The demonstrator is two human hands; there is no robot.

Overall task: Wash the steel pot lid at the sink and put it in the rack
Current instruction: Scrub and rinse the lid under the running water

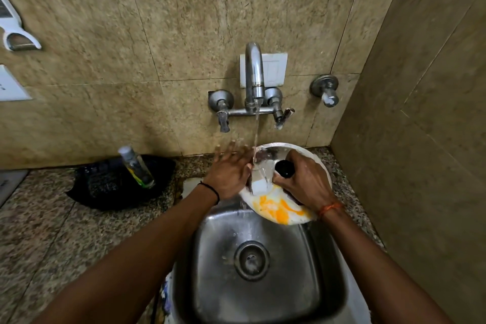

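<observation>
**Rinsing the lid under the running tap**

Rinsing in progress, centre of the frame. The round, shiny steel pot lid (273,208) is held tilted over the back rim of the square stainless-steel sink (263,284), under a thin stream from the curved chrome wall tap (254,73). Water strikes the lid's upper face and runs off into the basin.

Right hand (305,181): fingers curled round the lid's black round knob (284,168), gripping it. Left hand (231,168): fingers straight and spread, blurred, flat against the lid's left edge; it holds nothing.

An orange-yellow patch shows on the lid's lower part; residue or reflection, cannot tell.

Handling, as judged: thin stiff steel, light, will not flex. Wet, likely slick on the polished face, so the knob is the sure hold; the rim is a second one, pinched between thumb and fingers. A drop into the basin would be noisy but probably harmless.

Left of the sink, on the speckled granite worktop (52,218), a clear plastic bottle (136,168) leans on a black bag (110,184). No rack is visible from here.
</observation>
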